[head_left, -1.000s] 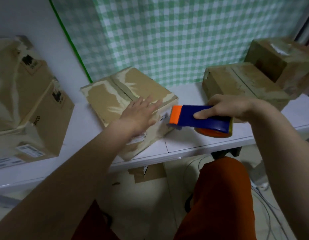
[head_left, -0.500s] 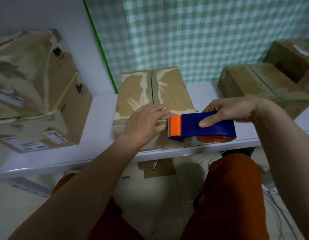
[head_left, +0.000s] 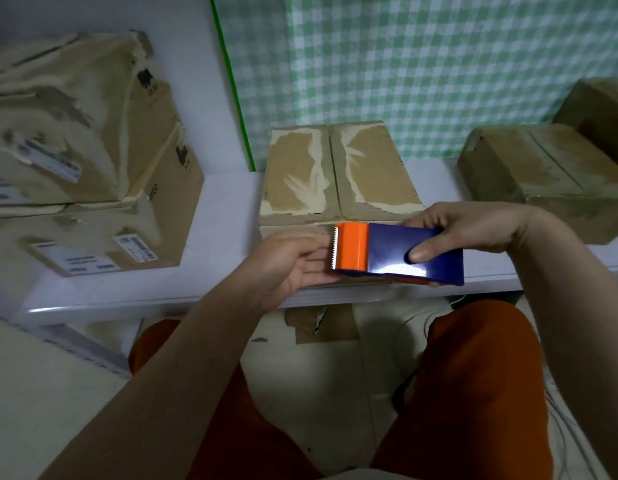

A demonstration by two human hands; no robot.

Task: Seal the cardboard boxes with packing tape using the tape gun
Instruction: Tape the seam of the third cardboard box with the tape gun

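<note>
Your right hand (head_left: 473,233) is clamped around the tape gun (head_left: 397,252) (thumb on top), just before the cardboard box (head_left: 338,171) on the table (head_left: 228,202); your left hand (head_left: 293,261), fingers loosely apart, touches its toothed end.

Wall: a plain white surface (head_left: 93,15) is seen at the left.
Curtain: green-and-white checked cloth (head_left: 439,64) is hung behind.
Table: a white top (head_left: 228,202).
Floor: pale tiles (head_left: 41,393), dimly lit.

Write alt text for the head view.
A right hand holds a blue and orange tape gun at the near edge of a cardboard box on a white table, left hand at its toothed blade.
</note>
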